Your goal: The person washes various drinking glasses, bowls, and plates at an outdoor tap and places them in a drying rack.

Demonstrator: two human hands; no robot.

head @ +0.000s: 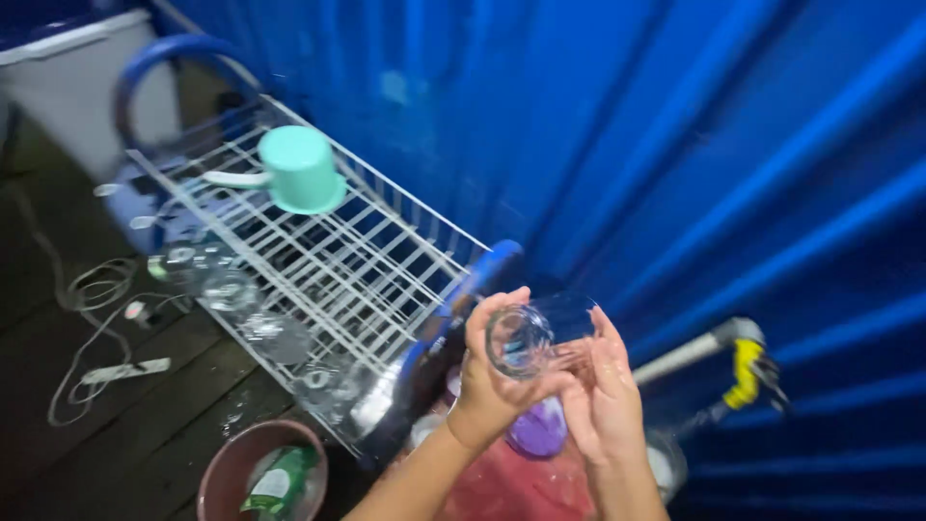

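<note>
**Clear glass held in both hands beside the rack**

Left hand (492, 386) grips a clear drinking glass (529, 338), fingers wrapped round the rim end, mouth tilted toward the camera. Right hand (606, 391) is flat and open against the far side of the glass, palm on the wall, not closed round it; reads as bracing or rubbing it. Both hands look wet. Glass sits in the air, just right of the rack's end, above a red basin (502, 487) and a purple round lid or dish (540, 429) below.

White wire dish rack with blue tube frame (318, 260) runs diagonally to the left. On it: a mint-green plastic cup with a white handle (301, 169), mouth down, likely so it drains. Several more clear glasses (231, 287) lie along the near edge of the rack, blurred.

Right: a grey pipe with a yellow-handled tap (743, 371) against the blue corrugated wall (675, 145). Bottom left: brown round bucket (220, 473) holding a green packet. White cables (96, 328) on dark wooden planks.
</note>
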